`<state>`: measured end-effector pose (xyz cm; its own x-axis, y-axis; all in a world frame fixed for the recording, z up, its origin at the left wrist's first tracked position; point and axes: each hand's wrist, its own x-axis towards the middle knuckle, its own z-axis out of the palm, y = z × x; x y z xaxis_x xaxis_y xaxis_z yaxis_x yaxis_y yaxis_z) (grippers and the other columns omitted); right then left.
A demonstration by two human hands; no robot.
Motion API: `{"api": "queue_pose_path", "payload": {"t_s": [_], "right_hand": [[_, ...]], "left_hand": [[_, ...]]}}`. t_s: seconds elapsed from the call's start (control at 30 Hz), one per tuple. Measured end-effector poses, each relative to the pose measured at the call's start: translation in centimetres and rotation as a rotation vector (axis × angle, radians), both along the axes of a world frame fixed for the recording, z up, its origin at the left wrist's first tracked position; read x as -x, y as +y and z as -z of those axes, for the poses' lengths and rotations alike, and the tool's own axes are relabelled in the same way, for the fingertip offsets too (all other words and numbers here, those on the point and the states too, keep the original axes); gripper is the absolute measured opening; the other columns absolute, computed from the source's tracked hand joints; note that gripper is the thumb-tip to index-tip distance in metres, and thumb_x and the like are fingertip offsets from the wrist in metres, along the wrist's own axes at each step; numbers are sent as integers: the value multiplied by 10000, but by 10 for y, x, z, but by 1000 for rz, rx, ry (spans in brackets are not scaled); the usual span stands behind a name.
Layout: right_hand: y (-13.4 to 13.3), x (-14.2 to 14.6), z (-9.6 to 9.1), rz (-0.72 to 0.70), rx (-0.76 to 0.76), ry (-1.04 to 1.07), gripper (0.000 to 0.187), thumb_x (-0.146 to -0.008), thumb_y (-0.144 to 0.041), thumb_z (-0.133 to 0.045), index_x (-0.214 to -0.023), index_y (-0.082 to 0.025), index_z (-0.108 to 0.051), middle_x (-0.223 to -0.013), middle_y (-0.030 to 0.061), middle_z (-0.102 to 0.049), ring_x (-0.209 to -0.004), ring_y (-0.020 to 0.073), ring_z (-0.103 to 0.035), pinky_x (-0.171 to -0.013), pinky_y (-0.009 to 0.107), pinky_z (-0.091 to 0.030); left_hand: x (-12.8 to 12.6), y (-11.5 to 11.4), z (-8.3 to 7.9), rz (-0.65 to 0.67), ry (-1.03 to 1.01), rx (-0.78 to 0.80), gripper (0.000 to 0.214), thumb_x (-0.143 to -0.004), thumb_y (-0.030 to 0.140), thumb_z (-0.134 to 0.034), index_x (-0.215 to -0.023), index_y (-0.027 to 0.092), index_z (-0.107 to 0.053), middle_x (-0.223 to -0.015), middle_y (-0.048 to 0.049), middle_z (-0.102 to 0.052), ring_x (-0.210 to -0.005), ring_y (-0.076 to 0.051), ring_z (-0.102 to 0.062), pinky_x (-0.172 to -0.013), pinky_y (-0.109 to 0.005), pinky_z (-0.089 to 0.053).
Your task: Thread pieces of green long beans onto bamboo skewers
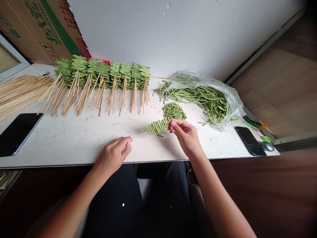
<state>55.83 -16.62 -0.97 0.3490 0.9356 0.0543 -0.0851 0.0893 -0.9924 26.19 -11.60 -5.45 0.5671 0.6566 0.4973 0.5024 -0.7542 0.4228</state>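
Observation:
My left hand (115, 152) is closed around the lower end of a thin wooden skewer (140, 135), which slants up to the right. Cut green bean pieces (156, 126) sit side by side across the skewer's upper part. My right hand (184, 134) pinches at the far end of that row, thumb against fingertips; a bean piece seems to be between them, partly hidden. Just behind lies a small pile of cut bean pieces (174, 111). One loose piece (159, 135) rests on the table below the skewer.
Finished bean skewers (115, 74) are stacked along the wall. Bare skewers (22, 92) lie at the left beside a tablet (18, 134). Long beans (208, 97) spill from a plastic bag (235, 102) at the right. A phone (250, 140) and a mouse (267, 146) lie near the right edge.

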Motion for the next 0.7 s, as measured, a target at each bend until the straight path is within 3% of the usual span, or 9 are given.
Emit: {"api": "queue_pose_path", "payload": {"t_s": [0.7], "right_hand": [[-1,0,0,8,-13,-14,241,-829,-412,-860,-996,-245,-809,-919,44,-787,-827,181,-689,-843,386,-585]], "left_hand": [[1,0,1,1,19,24,180,-1056,185,-496,-1126,202,-660,-978,-53,-749,-853,-185,-717,-773,-292,-530]]}}
